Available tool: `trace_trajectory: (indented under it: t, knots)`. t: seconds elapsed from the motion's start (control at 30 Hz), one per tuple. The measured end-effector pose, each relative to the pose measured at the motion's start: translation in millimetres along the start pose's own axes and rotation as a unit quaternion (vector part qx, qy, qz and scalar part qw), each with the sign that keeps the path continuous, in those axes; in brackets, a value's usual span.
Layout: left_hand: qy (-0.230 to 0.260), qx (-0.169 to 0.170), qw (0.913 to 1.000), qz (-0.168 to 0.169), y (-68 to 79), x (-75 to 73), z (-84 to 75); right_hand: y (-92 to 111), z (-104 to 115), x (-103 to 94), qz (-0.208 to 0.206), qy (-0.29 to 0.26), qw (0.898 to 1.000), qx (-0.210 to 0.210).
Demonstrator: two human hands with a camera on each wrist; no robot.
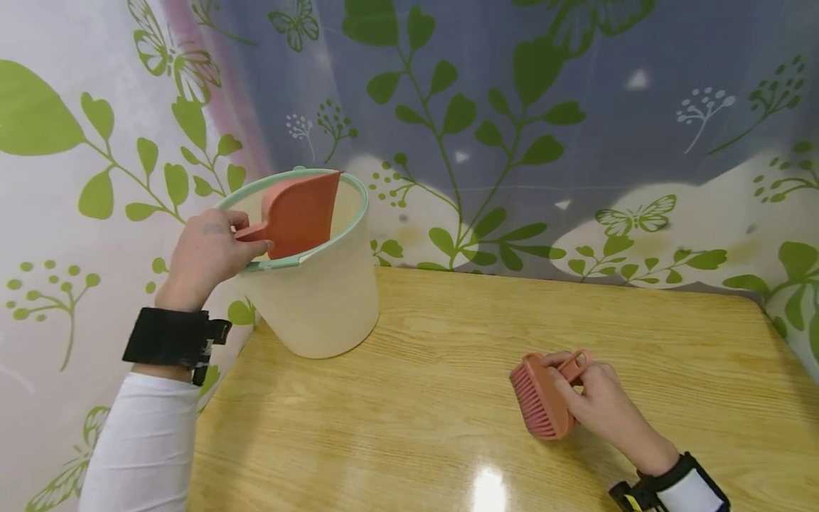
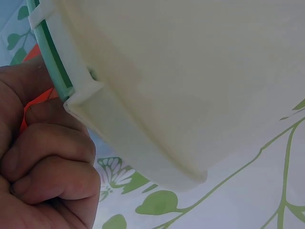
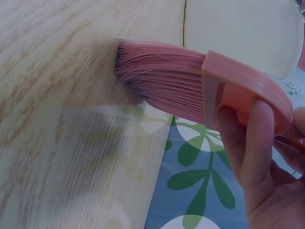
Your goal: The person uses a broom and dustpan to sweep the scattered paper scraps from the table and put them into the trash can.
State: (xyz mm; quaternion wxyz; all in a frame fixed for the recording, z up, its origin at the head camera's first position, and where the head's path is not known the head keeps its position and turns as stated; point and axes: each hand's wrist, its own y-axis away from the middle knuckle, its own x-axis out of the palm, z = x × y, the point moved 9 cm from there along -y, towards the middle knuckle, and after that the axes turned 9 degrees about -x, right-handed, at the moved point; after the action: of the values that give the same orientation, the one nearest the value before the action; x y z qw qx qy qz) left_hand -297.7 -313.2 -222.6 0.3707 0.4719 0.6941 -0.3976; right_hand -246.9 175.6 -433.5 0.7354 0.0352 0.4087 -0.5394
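My left hand (image 1: 214,249) grips the handle of an orange-red dustpan (image 1: 303,213) at the mouth of a cream bucket (image 1: 320,306) with a mint-green rim. The dustpan's scoop is partly inside the bucket. In the left wrist view, the curled fingers (image 2: 57,176) are beside the bucket's rim, and only a sliver of the dustpan shows. My right hand (image 1: 598,398) holds a pink hand brush (image 1: 544,398) over the table. Its bristles (image 3: 162,76) point down to the wooden surface in the right wrist view; whether they touch it I cannot tell.
The bucket stands at the far left of the wood-grain table (image 1: 409,427). Behind the table hangs a curtain (image 1: 486,178) with green leaves and butterflies, and similar patterned cloth (image 1: 57,213) is at the left.
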Motion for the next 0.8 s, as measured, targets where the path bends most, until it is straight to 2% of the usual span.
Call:
trace_trajectory:
  t: [0.2, 0.33, 0.47, 0.6, 0.8]
  knots:
    - [-0.004, 0.002, 0.9996, -0.028, 0.6, -2.4, -1.3, 2, 0, -0.4, 0.001, -0.001, 1.0, 0.004]
    - [0.014, 0.0, 0.9993, -0.033, 1.7, -4.0, 0.1, 1, 1, 0.3, 0.003, 0.0, 1.0, -0.003]
    - [0.057, -0.013, 0.9981, -0.022, 1.9, -5.8, 2.6, -1, 3, -0.6, -0.001, 0.002, 1.0, -0.013]
    - [0.094, -0.042, 0.9946, 0.003, 1.5, -5.8, 7.0, -1, 3, -1.2, -0.001, 0.0, 1.0, -0.011]
    - [0.107, -0.06, 0.9921, 0.026, 1.8, -4.7, 10.2, 0, 1, -0.7, 0.001, 0.004, 1.0, -0.004]
